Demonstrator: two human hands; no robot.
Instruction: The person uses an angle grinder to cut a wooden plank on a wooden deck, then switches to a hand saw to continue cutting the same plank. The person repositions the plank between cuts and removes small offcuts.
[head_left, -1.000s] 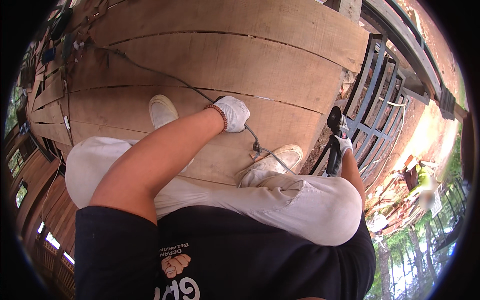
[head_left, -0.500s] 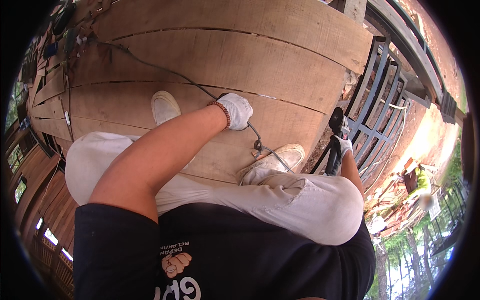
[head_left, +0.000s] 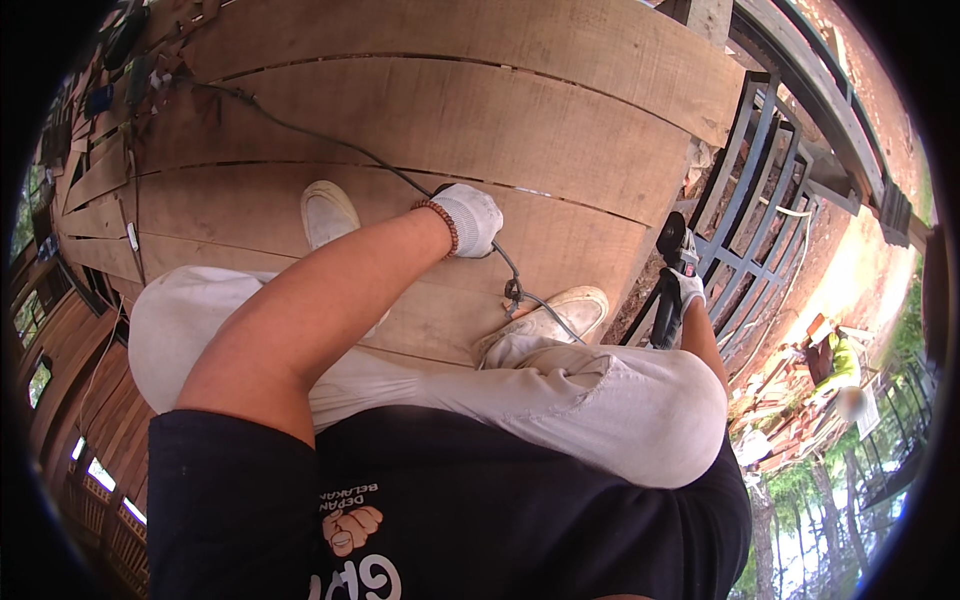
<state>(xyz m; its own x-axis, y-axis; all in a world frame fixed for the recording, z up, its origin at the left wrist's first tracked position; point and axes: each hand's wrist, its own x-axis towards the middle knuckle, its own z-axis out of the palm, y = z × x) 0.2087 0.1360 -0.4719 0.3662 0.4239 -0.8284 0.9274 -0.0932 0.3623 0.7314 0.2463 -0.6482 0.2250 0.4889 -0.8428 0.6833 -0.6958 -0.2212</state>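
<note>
My left hand (head_left: 468,220), in a white knitted glove with a beaded bracelet at the wrist, is closed around a grey power cable (head_left: 350,146) just over the wooden boards (head_left: 420,110). From the glove the cable runs on to a knot near my right shoe and down past my leg. Out at the right, beyond the ends of the boards, my gloved right hand (head_left: 691,287) grips an angle grinder (head_left: 666,312). Its dark round disc end (head_left: 672,233) points away from me, beside a dark metal frame (head_left: 745,258). The fingers under the grinder are partly hidden.
My light shoes (head_left: 570,308) rest on the boards, one on each side of my left hand. Scrap wood and tools (head_left: 110,110) lie at the far left. A person in yellow-green (head_left: 842,362) is among wood pieces at the right. A thin pale cable (head_left: 795,285) crosses the ground.
My left hand has shifted very slightly left, still around the cable. The grinder's head has turned a little in my right hand. Otherwise the scene looks the same.
</note>
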